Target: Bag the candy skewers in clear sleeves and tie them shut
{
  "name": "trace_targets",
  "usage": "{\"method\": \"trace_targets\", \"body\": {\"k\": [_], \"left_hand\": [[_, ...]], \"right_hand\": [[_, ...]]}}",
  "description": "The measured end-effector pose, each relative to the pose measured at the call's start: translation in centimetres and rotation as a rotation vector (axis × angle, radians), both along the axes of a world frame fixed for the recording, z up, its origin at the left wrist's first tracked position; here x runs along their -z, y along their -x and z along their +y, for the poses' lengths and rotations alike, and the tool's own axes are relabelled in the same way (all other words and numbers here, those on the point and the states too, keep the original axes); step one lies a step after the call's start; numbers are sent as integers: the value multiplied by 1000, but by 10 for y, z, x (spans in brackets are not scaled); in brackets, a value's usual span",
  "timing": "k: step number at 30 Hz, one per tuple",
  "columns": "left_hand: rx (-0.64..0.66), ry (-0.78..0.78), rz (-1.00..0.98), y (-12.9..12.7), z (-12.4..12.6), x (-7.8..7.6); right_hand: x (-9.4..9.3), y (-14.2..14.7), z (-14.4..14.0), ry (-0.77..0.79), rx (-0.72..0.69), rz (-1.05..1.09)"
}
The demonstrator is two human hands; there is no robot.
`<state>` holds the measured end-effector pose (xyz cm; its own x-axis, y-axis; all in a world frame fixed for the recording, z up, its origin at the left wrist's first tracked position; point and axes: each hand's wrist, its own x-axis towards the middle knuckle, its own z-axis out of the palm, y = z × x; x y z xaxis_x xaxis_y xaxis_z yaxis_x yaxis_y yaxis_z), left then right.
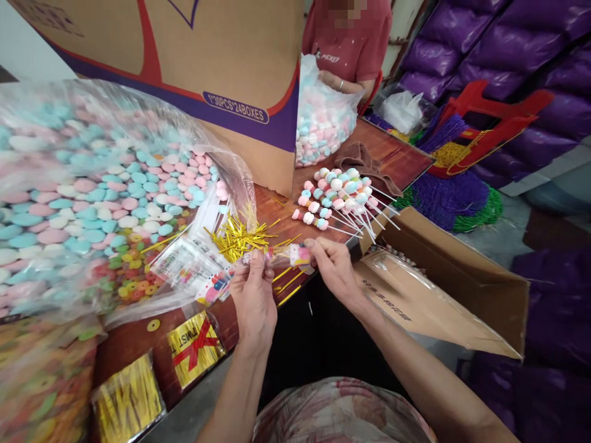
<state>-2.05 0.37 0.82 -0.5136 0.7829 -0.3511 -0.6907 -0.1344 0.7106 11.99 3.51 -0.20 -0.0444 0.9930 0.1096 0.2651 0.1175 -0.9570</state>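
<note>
A small clear plastic bag with a colourful print (300, 254) is stretched between my two hands over the table's front edge. My left hand (253, 295) pinches its left end between thumb and fingers. The other end is pinched by my right hand (335, 267). Beside my left hand lies a stack of printed bags (191, 267), and just behind it a heap of gold twist ties (240, 237). Candy skewers (337, 194) on white sticks are piled beyond my right hand. Whether anything is inside the held bag is too blurred to tell.
A large bag of pastel marshmallows (92, 209) and gummy rings (133, 271) covers the left. Twist-tie packs (194, 347) lie in front. A tall carton (184, 67) stands behind; an open box (443, 295) is at right. A co-worker (351, 43) sits opposite with another marshmallow bag (323, 123).
</note>
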Motion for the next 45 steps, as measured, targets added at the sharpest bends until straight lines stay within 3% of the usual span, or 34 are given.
{"method": "trace_targets", "body": {"k": [4,8,13,17,22,25,28,30,34,45], "left_hand": [[-70,-15,69,9,5,1],[-110,-13,94,21,9,3],[-176,-19,99,26,13,1],[-175,-28,104,27,16,0],[-191,-24,107,31,19,1],[-198,1,74,34,21,2],[-206,23,30,37,22,4],[-207,30,3,38,22,5],[-183,45,3,35,21,6],[-36,74,156,34,16,8]], "right_hand": [[3,-26,25,-223,247,-342],[13,-43,40,-383,283,-617],[18,-43,50,-399,321,-1013],[17,-39,62,-340,306,-1163],[15,-42,59,-354,337,-960],[10,-42,37,-404,320,-626],[5,-38,7,-364,187,-260],[3,-34,-11,-331,142,-140],[4,-32,-28,-373,161,-169],[-7,-53,-31,-626,82,-569]]}}
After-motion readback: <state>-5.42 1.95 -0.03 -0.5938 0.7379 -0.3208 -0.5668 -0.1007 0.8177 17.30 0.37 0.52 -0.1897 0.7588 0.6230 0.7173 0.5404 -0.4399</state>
